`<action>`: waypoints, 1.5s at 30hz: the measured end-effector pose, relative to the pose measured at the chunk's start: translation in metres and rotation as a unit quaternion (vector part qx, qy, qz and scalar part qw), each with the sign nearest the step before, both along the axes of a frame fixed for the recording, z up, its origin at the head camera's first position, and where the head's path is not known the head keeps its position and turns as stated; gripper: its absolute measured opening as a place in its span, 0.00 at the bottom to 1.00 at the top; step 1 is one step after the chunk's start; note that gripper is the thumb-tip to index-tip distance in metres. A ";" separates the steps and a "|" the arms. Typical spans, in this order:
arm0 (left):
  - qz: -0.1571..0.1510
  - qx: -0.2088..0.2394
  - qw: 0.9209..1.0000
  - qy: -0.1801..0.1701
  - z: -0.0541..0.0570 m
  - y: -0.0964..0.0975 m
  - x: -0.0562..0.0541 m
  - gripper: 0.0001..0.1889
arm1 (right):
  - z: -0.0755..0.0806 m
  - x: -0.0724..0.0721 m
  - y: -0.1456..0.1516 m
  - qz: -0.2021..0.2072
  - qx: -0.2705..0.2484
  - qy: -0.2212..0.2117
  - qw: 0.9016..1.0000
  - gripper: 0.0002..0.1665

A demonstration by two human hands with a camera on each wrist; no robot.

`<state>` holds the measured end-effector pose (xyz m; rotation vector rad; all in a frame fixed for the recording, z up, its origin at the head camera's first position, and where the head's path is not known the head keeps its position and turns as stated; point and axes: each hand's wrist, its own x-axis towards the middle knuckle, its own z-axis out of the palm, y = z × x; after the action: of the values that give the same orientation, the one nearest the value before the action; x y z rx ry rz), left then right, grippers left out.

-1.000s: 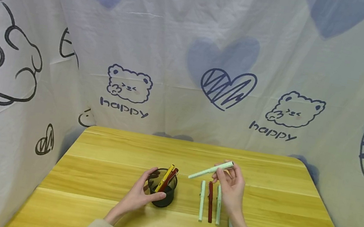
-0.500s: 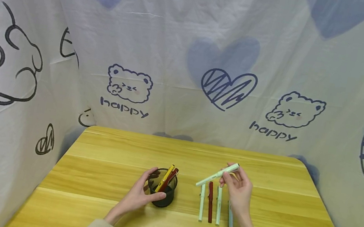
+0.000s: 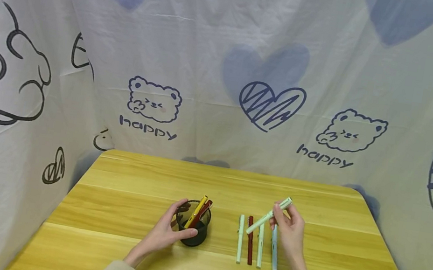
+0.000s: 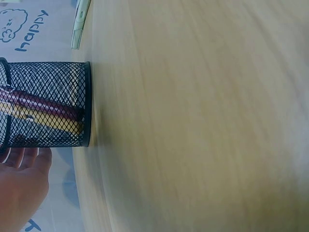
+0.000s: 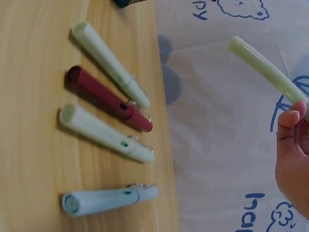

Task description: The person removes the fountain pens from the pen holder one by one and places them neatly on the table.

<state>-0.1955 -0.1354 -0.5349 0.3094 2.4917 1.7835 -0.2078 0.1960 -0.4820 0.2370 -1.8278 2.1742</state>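
The right hand (image 3: 291, 229) pinches a green pen (image 3: 264, 218) (tilted above the desk (image 3: 128, 180)); the left hand (image 3: 163, 232) clasps a mesh cup (image 3: 195, 241).

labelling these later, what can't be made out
Right wrist: most of the mesh cup, cut by top edge.
Left wrist: tops of its yellow pen and red pen, cut by left edge.
Right wrist: one end of the held green pen, cut by right edge.
Head: any pen lettering, too small.
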 end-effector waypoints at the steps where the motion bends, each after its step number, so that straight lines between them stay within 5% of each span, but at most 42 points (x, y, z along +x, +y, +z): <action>1: 0.000 0.000 1.000 0.000 0.000 0.000 0.000 0.46 | -0.001 0.000 0.002 0.001 0.006 0.000 1.000 0.05; 11: 0.001 -0.002 1.000 -0.003 0.000 0.000 0.000 0.46 | -0.012 -0.002 0.019 0.024 0.070 -0.015 0.997 0.07; 19: 0.001 -0.004 1.000 -0.006 0.001 0.000 0.000 0.46 | -0.014 0.000 0.028 0.021 0.131 -0.041 0.990 0.20; 31: 0.002 -0.004 1.000 -0.003 0.000 0.000 0.001 0.46 | -0.011 0.003 0.041 0.024 0.155 -0.064 0.986 0.20; 45: 0.003 -0.001 1.000 -0.004 0.001 0.001 0.001 0.46 | -0.016 0.001 0.061 -0.033 0.207 -0.075 0.975 0.21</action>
<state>-0.1948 -0.1349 -0.5343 0.2949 2.4907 1.7800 -0.2069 0.2565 -0.4981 0.0962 -2.3283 1.7904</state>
